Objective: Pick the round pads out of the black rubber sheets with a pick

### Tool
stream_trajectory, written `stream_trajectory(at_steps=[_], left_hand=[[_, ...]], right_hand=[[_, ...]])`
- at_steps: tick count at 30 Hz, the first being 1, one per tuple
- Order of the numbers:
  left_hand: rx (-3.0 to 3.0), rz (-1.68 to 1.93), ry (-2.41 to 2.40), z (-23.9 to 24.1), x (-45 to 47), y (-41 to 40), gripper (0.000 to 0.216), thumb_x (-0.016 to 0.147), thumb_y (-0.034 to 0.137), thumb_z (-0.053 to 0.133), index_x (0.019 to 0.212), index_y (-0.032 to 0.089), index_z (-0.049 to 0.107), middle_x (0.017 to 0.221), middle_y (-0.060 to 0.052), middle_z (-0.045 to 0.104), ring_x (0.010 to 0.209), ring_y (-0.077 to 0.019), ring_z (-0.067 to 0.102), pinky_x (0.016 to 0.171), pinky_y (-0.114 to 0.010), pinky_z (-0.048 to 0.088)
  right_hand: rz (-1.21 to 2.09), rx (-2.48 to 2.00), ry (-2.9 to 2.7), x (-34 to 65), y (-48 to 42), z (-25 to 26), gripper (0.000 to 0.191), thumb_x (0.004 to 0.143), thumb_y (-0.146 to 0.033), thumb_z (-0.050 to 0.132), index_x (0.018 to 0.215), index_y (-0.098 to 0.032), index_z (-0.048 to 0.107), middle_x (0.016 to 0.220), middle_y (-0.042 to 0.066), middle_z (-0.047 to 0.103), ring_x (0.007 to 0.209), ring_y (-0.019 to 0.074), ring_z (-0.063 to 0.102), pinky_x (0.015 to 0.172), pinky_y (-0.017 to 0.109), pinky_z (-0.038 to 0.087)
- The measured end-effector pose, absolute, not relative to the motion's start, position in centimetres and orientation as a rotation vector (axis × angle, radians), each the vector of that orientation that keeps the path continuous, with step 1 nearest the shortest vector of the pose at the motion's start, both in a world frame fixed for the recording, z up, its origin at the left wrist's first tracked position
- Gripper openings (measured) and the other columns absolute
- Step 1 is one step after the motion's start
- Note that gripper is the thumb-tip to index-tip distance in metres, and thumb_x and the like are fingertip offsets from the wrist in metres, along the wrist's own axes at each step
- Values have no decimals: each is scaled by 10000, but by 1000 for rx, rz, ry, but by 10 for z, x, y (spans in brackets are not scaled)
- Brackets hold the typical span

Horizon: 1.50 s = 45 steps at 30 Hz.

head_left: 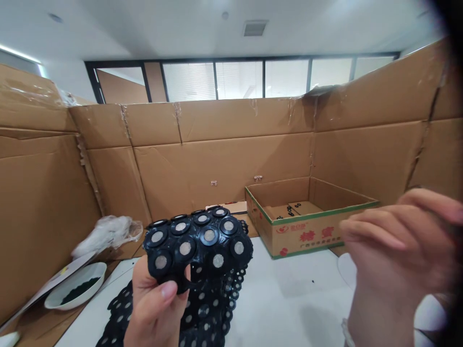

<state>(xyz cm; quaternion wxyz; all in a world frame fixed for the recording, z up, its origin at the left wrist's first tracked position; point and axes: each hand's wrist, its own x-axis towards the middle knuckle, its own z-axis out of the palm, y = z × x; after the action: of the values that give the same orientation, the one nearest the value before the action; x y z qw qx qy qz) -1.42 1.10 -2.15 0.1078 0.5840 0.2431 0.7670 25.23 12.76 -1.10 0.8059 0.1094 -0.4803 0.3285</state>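
Note:
My left hand (157,306) grips the edge of a black rubber sheet (197,236), thumb in front and fingers behind. Raised discs with pale grey round centres cover the sheet, which curves over at the top. More black disc-studded sheet (204,311) lies below on the white table; whether it joins the held part I cannot tell. Off to the right, my right hand (401,241) is raised in the air, fingers curled and slightly blurred. Something dark shows at its fingertips, too unclear to name.
A cardboard box (307,236) with a green rim stands at the back right, several small black rings inside. On the left are a white bowl (54,300) of dark small pieces and a clear plastic bag (108,234). Tall cardboard walls (224,159) enclose the white table (282,308).

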Motion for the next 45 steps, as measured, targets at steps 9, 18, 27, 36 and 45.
stream_trajectory(at_steps=[9, 18, 27, 36, 45], left_hand=[[1895, 2246, 621, -16, -13, 21, 226, 784, 370, 633, 611, 247, 708, 418, 6, 491, 398, -141, 462, 430, -285, 470], [1867, 2216, 717, -20, -22, 19, 259, 826, 417, 632, 639, 267, 729, 513, -16, 587, 448, -164, 528, 408, -291, 460], [2071, 2141, 472, -21, -23, 28, 170, 771, 284, 554, 713, 212, 697, 453, -1, 502, 380, -160, 475, 370, -290, 420], [1985, 2155, 527, -28, -21, 28, 175, 766, 322, 593, 704, 205, 707, 490, 2, 559, 366, -133, 466, 407, -285, 420], [2076, 2118, 510, -22, -11, 28, 181, 763, 318, 586, 729, 213, 730, 405, 15, 472, 454, -199, 562, 524, -342, 515]], right_hand=[[1092, 368, -1495, 195, 108, -4, 209, 992, -346, 491, 820, -272, 584, 386, -137, 328, 288, 86, 328, 787, 366, 637], [1222, 405, -1554, 180, 106, -7, 214, 993, -314, 442, 836, -248, 571, 440, -121, 396, 338, 82, 399, 792, 357, 596], [1397, -130, -1486, 169, 107, -15, 493, 938, -525, 539, 587, -182, 583, 523, -35, 469, 460, 71, 439, 451, 229, 336], [1391, 53, -1622, 158, 111, -16, 229, 976, -424, 515, 1003, -218, 611, 664, -39, 513, 564, 93, 429, 555, 255, 334], [1656, -127, -1561, 156, 102, -11, 414, 863, -578, 609, 836, -165, 598, 582, -62, 337, 524, 82, 263, 491, 268, 159]])
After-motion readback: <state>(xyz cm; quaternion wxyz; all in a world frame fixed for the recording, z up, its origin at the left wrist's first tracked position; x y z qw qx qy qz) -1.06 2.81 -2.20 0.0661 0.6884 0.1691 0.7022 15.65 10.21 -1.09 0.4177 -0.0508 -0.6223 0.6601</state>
